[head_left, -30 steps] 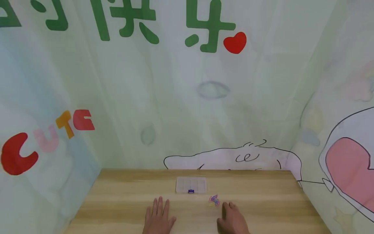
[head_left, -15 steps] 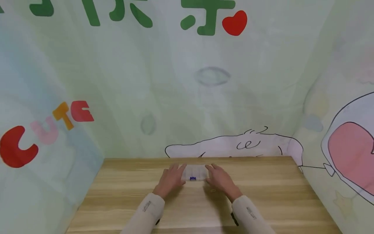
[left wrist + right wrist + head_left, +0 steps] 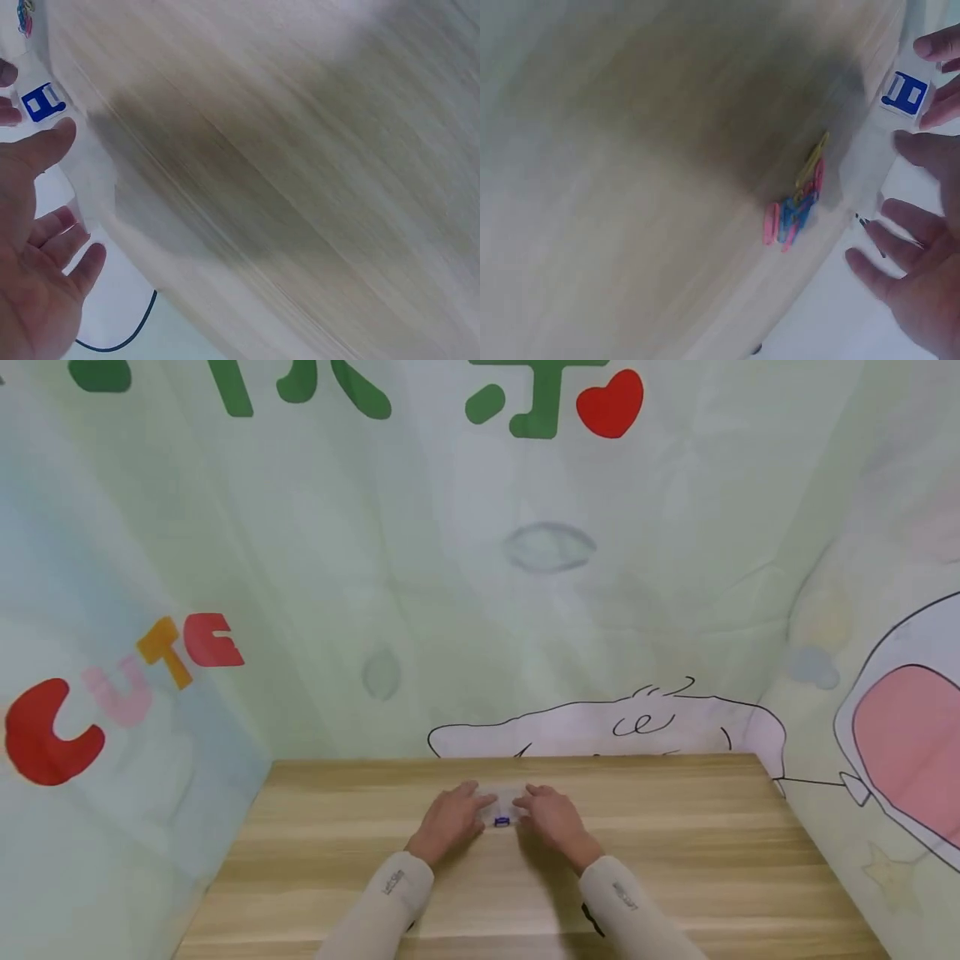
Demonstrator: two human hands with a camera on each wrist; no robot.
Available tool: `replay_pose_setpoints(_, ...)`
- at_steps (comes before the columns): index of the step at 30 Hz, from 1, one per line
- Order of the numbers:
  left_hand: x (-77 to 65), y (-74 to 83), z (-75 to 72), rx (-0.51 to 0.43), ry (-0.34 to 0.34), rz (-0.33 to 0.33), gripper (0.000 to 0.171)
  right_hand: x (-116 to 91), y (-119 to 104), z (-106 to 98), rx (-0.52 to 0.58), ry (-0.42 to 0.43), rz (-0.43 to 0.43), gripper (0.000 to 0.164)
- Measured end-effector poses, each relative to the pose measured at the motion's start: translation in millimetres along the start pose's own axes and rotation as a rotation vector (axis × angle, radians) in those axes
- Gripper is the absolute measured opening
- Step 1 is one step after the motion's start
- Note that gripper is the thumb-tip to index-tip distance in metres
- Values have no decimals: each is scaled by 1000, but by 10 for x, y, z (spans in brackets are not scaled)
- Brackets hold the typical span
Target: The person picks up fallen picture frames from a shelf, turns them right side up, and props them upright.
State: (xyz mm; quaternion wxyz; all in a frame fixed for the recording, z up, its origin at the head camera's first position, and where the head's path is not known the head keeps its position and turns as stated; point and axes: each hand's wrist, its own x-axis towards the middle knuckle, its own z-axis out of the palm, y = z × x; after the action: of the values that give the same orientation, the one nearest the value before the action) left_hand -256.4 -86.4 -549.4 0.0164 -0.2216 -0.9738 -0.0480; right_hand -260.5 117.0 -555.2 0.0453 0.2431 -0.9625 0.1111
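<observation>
A small clear plastic box (image 3: 505,802) with a blue latch (image 3: 502,822) lies on the wooden table between both hands. My left hand (image 3: 448,820) holds its left end, a finger over the lid and the thumb at the front edge. My right hand (image 3: 555,818) holds the opposite end in much the same way. Both thumbs come close to the latch (image 3: 43,103) in the wrist views. Several coloured paper clips (image 3: 799,202), pink, blue and yellow, lie in a small heap beside the box in the right wrist view; in the head view the right hand hides them.
The wooden table (image 3: 337,793) ends at a printed cloth backdrop (image 3: 450,568) behind the box. More cloth hangs along both sides. Pale sleeves (image 3: 390,893) cover the forearms. A dark cord (image 3: 124,345) shows past the table edge in the left wrist view.
Both hands have left their places nearer the front of the table and reached forward to the box. Over the last half second their fingers have moved inward across its lid. The view has tilted down.
</observation>
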Motion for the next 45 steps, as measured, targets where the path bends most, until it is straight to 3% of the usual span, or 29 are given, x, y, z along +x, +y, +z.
replay_pose_setpoints(6, 38, -2, -70, 73, 30, 45, 45, 25, -92, 79, 25, 115, -139, 10)
replay_pose_setpoints(18, -6, -11, -50, 59, 37, 48, 47, 6, -257, 132, 87, 65, -51, 12)
replay_pose_setpoints(27, 64, 38, -64, 64, 33, 55, 46, 9, -255, 108, 38, 140, 30, 14)
replay_pose_setpoints(45, 14, 29, -76, 53, -12, 40, 47, 81, -290, 10, 51, 12, 37, 10)
